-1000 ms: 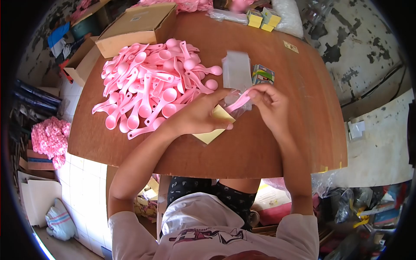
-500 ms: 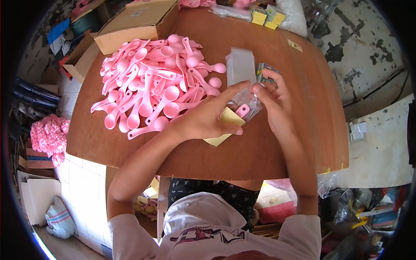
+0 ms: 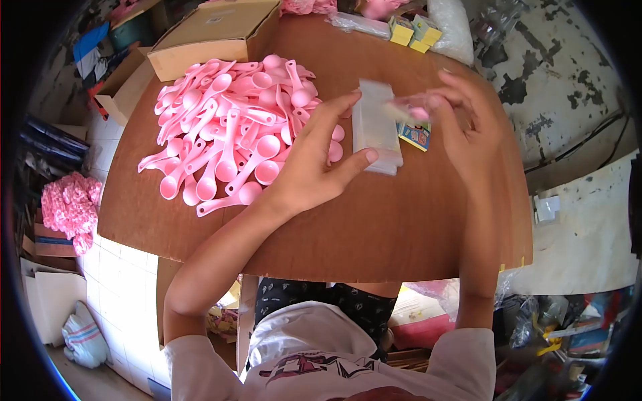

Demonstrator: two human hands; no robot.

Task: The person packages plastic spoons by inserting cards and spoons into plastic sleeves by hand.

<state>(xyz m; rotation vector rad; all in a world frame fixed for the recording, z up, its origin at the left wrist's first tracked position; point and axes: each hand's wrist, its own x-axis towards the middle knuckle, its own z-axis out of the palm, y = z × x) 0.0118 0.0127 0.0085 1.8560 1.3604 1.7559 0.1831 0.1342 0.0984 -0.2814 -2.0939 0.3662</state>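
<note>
A large heap of pink spoons lies on the brown table, left of centre. My left hand is beside the heap with thumb and fingers spread, nothing in it, its thumb near a stack of clear plastic bags. My right hand is raised over the table, its fingertips pinching a bagged pink spoon, which is blurred. Beneath it, small printed cards lie right of the bag stack, partly hidden.
A closed cardboard box stands at the back left of the table. Yellow-sided small stacks and a white plastic roll are at the back right. Pink shredded material hangs at the far left.
My left hand has opened and let go of the yellow-backed packet. My right hand has moved up and right with the bagged spoon, uncovering more of the bag stack.
</note>
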